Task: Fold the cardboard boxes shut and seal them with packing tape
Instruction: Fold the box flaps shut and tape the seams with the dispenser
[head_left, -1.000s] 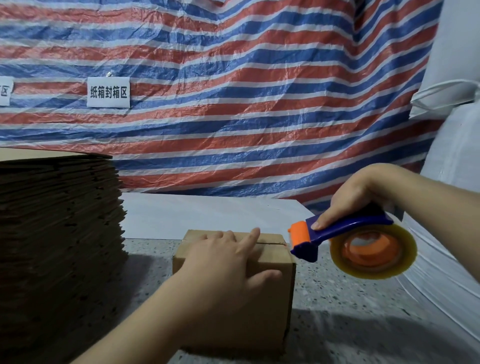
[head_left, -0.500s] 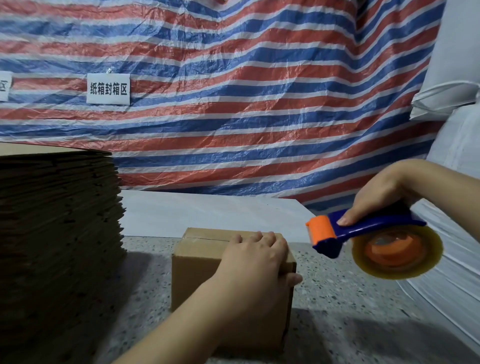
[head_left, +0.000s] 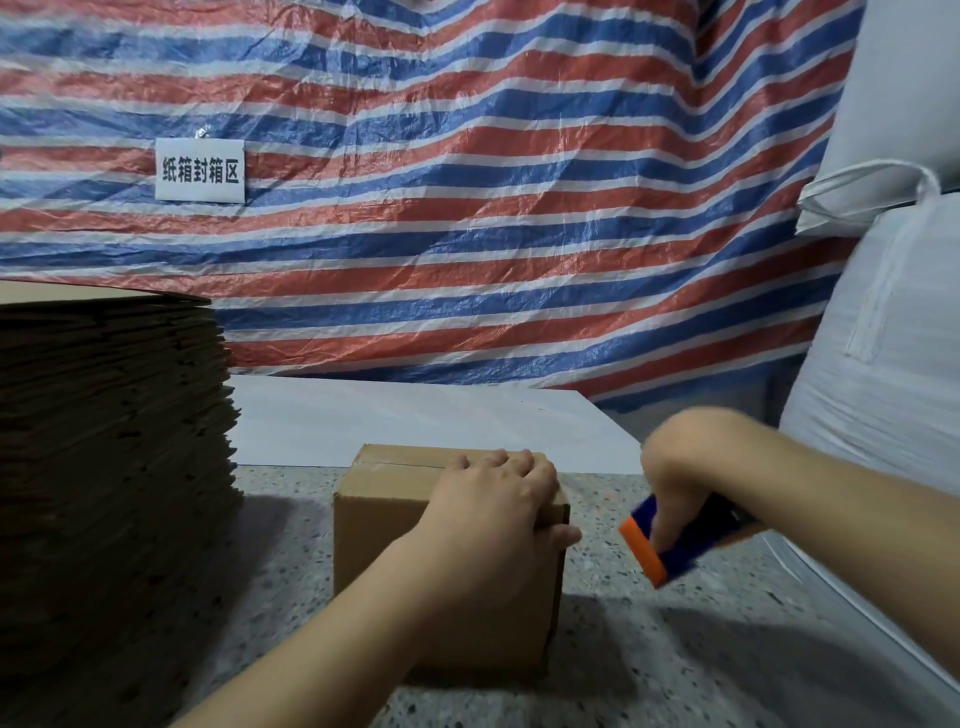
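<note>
Cardboard box (head_left: 410, 566): small brown carton standing on the desk at lower centre of the frame; top flaps folded down with the seam visible along the top; contents hidden.
Left hand (head_left: 493, 512): laid flat over the right end of the box top, fingers spread across the flaps, thumb hooked over the right edge; pressing, not clasping anything.
Right hand (head_left: 675, 483): lower right of the frame, curled closed around the tape dispenser handle, blurred by motion.
Tape dispenser (head_left: 670, 545): blue body with an orange front tip, tilted downward, just right of the box and apart from it; the tape roll is hidden behind the forearm.
Desk (head_left: 649, 649): grey speckled stone surface carrying the box.
White board (head_left: 415, 426): flat sheet lying behind the box.
Flattened cartons (head_left: 109, 441): tall stack at the left of the frame, well taller than the box.
Striped tarp (head_left: 467, 208): red, white and blue, filling the background.
Paper sign (head_left: 200, 170): white label fixed on the tarp, upper left.
White sacks (head_left: 893, 312): piled at the right edge.
</note>
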